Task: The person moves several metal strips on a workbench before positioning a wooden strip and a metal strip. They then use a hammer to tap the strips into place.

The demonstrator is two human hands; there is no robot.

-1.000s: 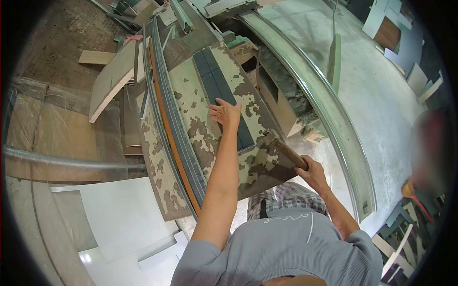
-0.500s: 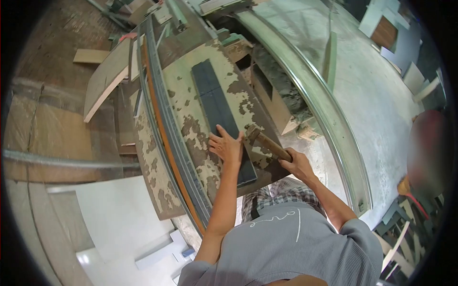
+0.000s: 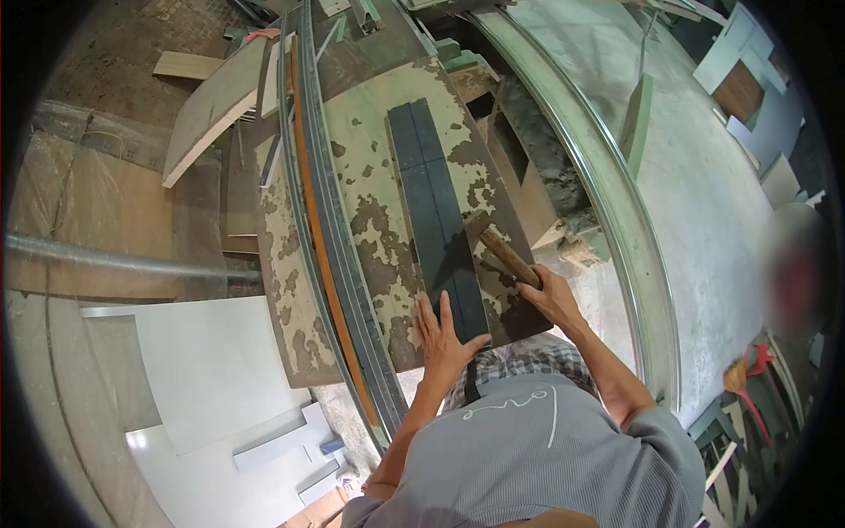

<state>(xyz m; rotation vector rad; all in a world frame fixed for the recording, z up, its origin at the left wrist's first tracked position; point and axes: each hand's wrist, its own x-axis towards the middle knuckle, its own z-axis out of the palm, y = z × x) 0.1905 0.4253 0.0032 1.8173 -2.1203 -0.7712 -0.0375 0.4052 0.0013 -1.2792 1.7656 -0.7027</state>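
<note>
A long dark grey board (image 3: 429,189) lies lengthwise on a worktable (image 3: 370,176) whose pale surface is peeling to brown. Thin lines run along and across the board. My left hand (image 3: 447,341) rests at its near end, fingers spread over the left edge and thumb reaching across to the right. In my right hand (image 3: 554,297) is a hammer (image 3: 509,255), gripped by its wooden handle. The hammer's head end points away from me, just right of the board, and shows poorly against the mottled table.
Left of the board, long metal rails with an orange strip (image 3: 319,238) run along the table. A curved metal-edged track (image 3: 607,167) passes on the right. White panels (image 3: 207,370) lie at lower left. A pale board (image 3: 216,114) leans at upper left, and offcuts (image 3: 735,458) pile at lower right.
My left hand has slid along the board toward me, to its near end. The hammer has drawn slightly back from the board's edge. The whole view has shifted a little.
</note>
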